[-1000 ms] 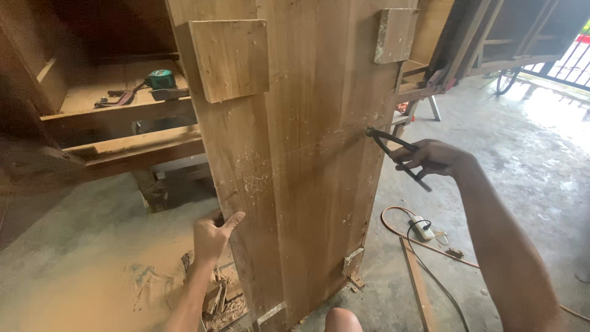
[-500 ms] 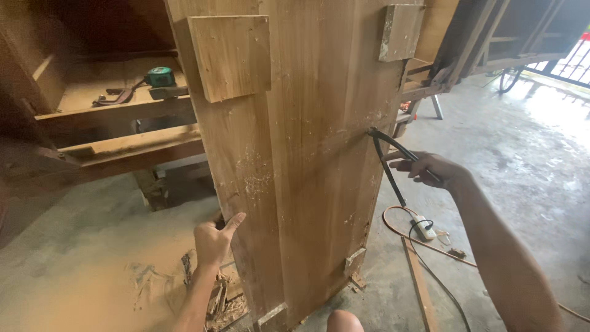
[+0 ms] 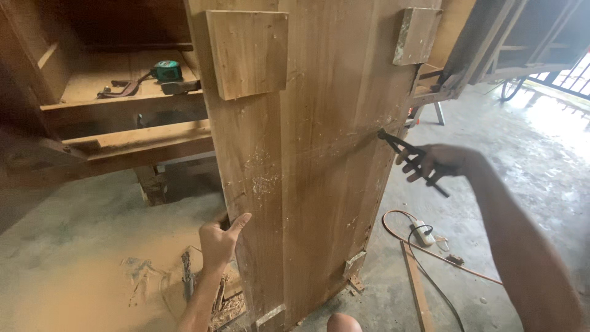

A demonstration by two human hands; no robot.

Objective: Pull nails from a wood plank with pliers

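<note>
A tall wooden panel (image 3: 313,154) stands upright in front of me, with a small wooden block (image 3: 247,52) fixed near its top left and another block (image 3: 416,35) at the top right. My left hand (image 3: 220,238) grips the panel's left edge low down. My right hand (image 3: 435,161) holds black pincers (image 3: 402,152). Their jaws touch the panel's right edge about halfway up.
A wooden bench (image 3: 123,107) at the left carries a green tape measure (image 3: 166,69) and a dark hand tool (image 3: 121,90). Sawdust and wood scraps (image 3: 209,295) lie on the concrete floor. An orange cable and a white power strip (image 3: 423,232) lie at the right, beside a thin wooden strip (image 3: 416,286).
My right hand swung the pincers' handles down against the panel's right edge and has now raised them again, jaws staying at the same spot. My left hand has kept its grip.
</note>
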